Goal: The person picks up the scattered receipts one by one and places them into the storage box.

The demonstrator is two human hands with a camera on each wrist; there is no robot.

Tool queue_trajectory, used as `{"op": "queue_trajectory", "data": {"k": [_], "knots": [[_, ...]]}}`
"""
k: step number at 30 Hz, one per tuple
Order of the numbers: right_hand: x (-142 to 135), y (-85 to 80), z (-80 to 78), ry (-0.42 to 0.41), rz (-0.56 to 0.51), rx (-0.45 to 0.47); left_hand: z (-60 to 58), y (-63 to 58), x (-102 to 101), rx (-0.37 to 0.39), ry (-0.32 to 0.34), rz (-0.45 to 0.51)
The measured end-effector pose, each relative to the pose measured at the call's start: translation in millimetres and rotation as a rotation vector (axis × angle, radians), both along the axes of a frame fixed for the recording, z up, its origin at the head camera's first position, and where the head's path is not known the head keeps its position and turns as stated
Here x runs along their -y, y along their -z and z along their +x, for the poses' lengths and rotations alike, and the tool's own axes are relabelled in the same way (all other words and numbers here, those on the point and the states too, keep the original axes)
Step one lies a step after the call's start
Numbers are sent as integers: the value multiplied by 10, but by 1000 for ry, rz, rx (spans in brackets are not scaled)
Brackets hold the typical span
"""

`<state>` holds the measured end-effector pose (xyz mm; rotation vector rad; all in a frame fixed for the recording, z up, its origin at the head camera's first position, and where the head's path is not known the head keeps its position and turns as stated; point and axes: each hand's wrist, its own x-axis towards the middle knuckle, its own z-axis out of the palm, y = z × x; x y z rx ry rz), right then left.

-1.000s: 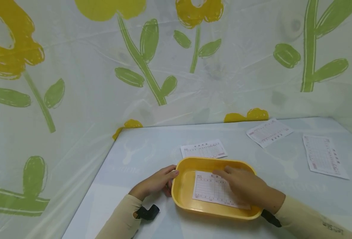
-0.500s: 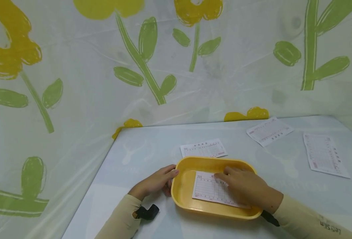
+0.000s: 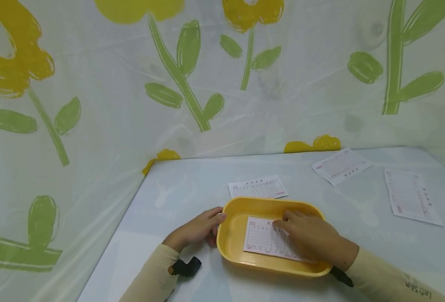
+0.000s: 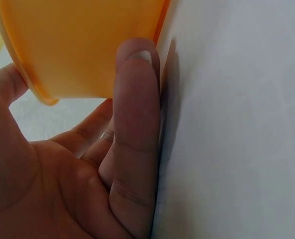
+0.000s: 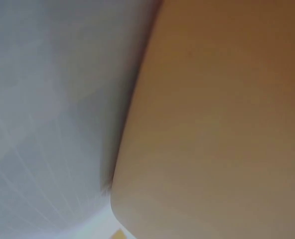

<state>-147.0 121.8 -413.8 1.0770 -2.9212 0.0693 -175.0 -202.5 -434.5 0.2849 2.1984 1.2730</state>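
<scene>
A yellow plastic tray [image 3: 256, 265] stands on the table, seen whole in the head view. My left hand [image 3: 197, 228] holds its left end, thumb at the rim. In the left wrist view, fingers [image 4: 135, 114] of this hand lie beside and against the outside of the tray wall [image 4: 82, 50]. My right hand [image 3: 313, 237] reaches into the right half of the tray, over a printed paper slip [image 3: 261, 239]. The thumb lies on the slip near its upper edge; the other fingers are mostly hidden. The right wrist view shows mainly the tray's blurred outer wall [image 5: 212, 124].
One printed slip [image 3: 258, 188] lies just behind the tray, its lower edge partly covered. Two more slips, one at the back [image 3: 342, 166] and another at the right [image 3: 412, 197], rest on the pale table [image 3: 192, 184]. A flowered curtain [image 3: 113, 105] hangs behind the table.
My right thumb has shifted slightly right along the slip, and the slip's lower right corner sits a little lower in the tray. The left hand and tray stay in place.
</scene>
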Motion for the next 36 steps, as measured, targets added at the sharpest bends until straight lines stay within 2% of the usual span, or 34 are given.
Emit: {"op": "queue_trajectory", "data": {"k": [3, 7, 15, 22, 28, 36], "knots": [[-6, -1, -1, -23, 1, -41, -5, -11, -2, -13, 8, 8], [-17, 9, 4, -46, -10, -49, -3, 3, 5, -4, 7, 4], [-23, -4, 25, -42, -24, -78, -18, -24, -4, -16, 10, 5], [-3, 6, 30, -3, 3, -55, -12, 4, 0, -6, 11, 2], [-9, 0, 36, -13, 0, -94, -13, -17, -10, -23, 14, 6], [-10, 7, 38, -8, -13, -61, 3, -10, -9, -7, 6, -5]]}}
